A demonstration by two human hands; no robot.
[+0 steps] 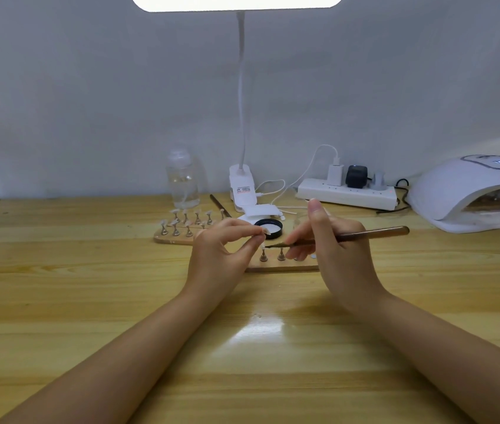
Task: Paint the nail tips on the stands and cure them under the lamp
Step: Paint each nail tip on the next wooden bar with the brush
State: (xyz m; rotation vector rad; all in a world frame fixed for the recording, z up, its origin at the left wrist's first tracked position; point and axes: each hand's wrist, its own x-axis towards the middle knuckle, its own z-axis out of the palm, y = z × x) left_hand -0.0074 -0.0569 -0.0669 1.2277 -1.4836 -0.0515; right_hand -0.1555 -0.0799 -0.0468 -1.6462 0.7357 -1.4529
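Two bare forearms reach in from the near edge over the pale wooden table [58, 301]. The left hand [221, 255] pinches a small whitish nail tip [264, 230] between thumb and curled fingers, the tip poking out just past the fingertips toward the right. The right hand [331, 249] grips a slim brown-handled brush [365, 234] like a pen, index finger raised; the handle slants up to the right while the dark bristle end points left and sits just below the pinched tip (touching or a hair apart, I cannot tell).

Directly under both hands lies a narrow wooden base strip [282, 267] carrying small metal cone stands [263, 257], partly hidden by the fingers. Just behind the left hand, a second wooden strip [169, 239] holds two rows of stands topped with pale nail tips [186, 220]. A black round lid [270, 228] rests beside it, behind the fingertips.

Farther back stand a clear glass bottle [182, 185], the white clip base of a gooseneck desk light [241, 188], and a white power strip [346, 194] with plugs. At far right sits the white domed curing lamp [472, 191], well apart from the held tip.
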